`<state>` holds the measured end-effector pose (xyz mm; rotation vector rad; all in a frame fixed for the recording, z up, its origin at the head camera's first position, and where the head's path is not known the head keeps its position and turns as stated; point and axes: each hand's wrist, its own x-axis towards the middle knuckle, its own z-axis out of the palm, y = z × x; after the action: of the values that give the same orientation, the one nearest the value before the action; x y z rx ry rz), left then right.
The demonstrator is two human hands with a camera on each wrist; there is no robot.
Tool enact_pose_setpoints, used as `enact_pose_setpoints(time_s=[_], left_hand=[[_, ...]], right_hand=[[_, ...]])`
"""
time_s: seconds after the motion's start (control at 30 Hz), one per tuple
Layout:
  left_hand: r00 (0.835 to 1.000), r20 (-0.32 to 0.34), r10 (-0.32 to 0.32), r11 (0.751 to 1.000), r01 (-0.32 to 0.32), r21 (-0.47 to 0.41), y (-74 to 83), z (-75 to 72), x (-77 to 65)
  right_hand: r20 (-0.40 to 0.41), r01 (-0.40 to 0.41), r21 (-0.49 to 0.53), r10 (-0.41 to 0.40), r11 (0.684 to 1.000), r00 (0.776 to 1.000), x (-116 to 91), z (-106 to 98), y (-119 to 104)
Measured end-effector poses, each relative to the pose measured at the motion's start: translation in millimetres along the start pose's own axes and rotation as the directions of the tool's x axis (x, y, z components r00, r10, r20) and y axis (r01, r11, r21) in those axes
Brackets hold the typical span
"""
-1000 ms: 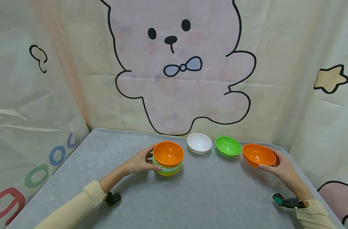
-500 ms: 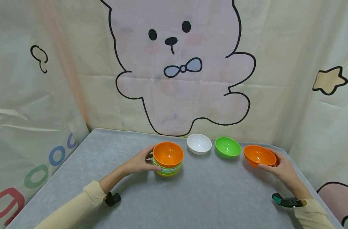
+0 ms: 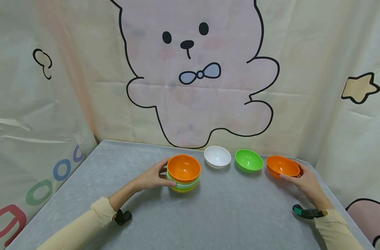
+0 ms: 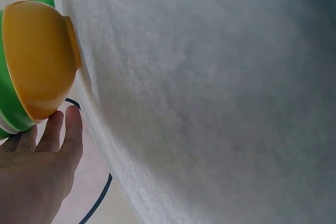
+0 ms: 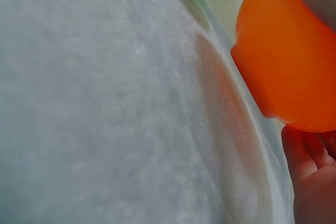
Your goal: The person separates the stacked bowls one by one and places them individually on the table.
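Observation:
My left hand [image 3: 152, 177] holds a stack of nested bowls [image 3: 183, 185] at its left side, the thumb in front and the fingers behind. An orange bowl [image 3: 184, 168] tops the stack, with green and white rims under it and a yellow bowl [image 4: 39, 59] at the bottom. On the right, my right hand [image 3: 308, 182] grips a single orange bowl [image 3: 279, 167] by its right side, thumb toward me. In the right wrist view its foot is tilted, and its shadow lies on the cloth beside it. Left of that bowl sits a green bowl [image 3: 248, 161].
A white bowl [image 3: 217, 158] stands between the stack and the green bowl, near the table's back edge. Grey cloth covers the table [image 3: 208, 218]. Behind it hangs a curtain [image 3: 305, 114] printed with a bear; side curtains flank the table.
My right hand and its orange bowl have shifted slightly away from me, toward the back edge. The left hand and the stack have stayed in place.

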<state>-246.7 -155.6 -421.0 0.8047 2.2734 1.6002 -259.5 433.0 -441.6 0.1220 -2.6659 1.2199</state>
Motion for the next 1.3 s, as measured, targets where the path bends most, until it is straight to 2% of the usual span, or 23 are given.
enact_pose_setpoints(time_s=[0.27, 0.5, 1.3], left_hand=[[1.000, 0.007, 0.008, 1.000, -0.008, -0.009, 0.7, -0.1, -0.5], [1.000, 0.012, 0.000, 1.000, 0.000, -0.012, 1.4, -0.6, 1.1], [1.000, 0.009, -0.010, 1.000, 0.010, -0.001, 2.2, -0.1, 1.6]], right_hand=[[0.001, -0.006, 0.020, 0.006, 1.000, 1.000, 8.6, 0.4, -0.6], [0.016, -0.014, 0.030, 0.013, 0.999, 1.000, 13.9, 3.3, 7.2], [0.085, -0.028, 0.000, 0.028, 1.000, 0.996, 18.3, 5.3, 9.2]])
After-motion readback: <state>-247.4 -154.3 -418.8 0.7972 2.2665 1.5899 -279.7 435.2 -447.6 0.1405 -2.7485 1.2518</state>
